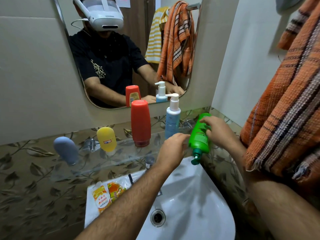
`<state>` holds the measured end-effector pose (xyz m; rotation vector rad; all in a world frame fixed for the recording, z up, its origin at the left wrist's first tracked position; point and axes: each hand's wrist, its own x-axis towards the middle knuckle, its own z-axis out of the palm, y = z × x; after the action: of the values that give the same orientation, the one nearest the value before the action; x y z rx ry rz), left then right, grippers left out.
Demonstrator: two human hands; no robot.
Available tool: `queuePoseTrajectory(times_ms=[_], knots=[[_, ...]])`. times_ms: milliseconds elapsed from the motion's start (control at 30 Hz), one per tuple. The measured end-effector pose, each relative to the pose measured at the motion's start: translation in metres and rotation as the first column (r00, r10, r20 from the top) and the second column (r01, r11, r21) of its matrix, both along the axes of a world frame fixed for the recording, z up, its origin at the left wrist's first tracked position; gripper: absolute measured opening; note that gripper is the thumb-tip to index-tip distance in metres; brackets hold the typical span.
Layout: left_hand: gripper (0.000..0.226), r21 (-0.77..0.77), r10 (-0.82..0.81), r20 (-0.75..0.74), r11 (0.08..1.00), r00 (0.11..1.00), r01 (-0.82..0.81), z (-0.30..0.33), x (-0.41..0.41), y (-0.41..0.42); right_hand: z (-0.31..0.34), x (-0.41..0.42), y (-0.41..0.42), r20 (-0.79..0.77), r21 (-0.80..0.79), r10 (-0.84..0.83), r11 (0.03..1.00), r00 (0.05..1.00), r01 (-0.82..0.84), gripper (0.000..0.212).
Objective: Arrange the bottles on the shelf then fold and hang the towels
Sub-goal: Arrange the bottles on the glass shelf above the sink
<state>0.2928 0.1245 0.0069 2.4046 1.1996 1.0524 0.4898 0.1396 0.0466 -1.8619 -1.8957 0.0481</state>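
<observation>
A glass shelf (121,158) under the mirror carries a grey bottle (66,149), a yellow bottle (106,138), a red bottle (140,122) and a pale blue pump bottle (172,118), all upright. A green pump bottle (199,137) is held upside down above the sink's right side, pump pointing down. My right hand (216,129) grips its body from the right. My left hand (173,149) touches its lower left side with curled fingers. An orange striped towel (285,110) hangs at the right.
A white sink (190,205) lies below, with sachets (107,194) on its left rim. The mirror (121,49) shows a person in a headset plus a yellow striped towel (155,35) and an orange towel on a rail. Walls close in on the right.
</observation>
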Motion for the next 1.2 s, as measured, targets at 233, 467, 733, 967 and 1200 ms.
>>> queuePoseTrajectory(times_ms=[233, 467, 733, 967, 1200], knots=[[0.038, -0.053, 0.01, -0.282, 0.998, 0.959, -0.026, -0.002, 0.017, 0.01, -0.036, 0.012, -0.015, 0.208, -0.087, -0.07, 0.992, 0.976, 0.09, 0.077], [0.041, -0.086, 0.012, -0.22, 0.996, 0.975, -0.032, -0.005, 0.021, 0.016, -0.064, 0.021, -0.011, 0.019, 0.001, 0.048, 0.999, 0.999, -0.048, 0.08], [0.038, -0.091, 0.074, 0.287, 0.995, 0.955, -0.05, 0.011, 0.025, 0.012, -0.018, 0.032, -0.021, -0.211, 0.164, 0.252, 0.962, 0.945, -0.22, 0.061], [0.046, -0.129, 0.051, 0.466, 0.992, 0.883, 0.01, 0.033, 0.046, 0.013, 0.011, 0.026, -0.011, -0.604, 0.268, 0.261, 0.956, 0.753, -0.116, 0.025], [0.068, -0.305, 0.087, 0.386, 0.952, 0.918, 0.038, 0.038, 0.067, 0.027, 0.018, 0.025, 0.015, -0.755, 0.207, 0.161, 0.978, 0.636, -0.002, 0.018]])
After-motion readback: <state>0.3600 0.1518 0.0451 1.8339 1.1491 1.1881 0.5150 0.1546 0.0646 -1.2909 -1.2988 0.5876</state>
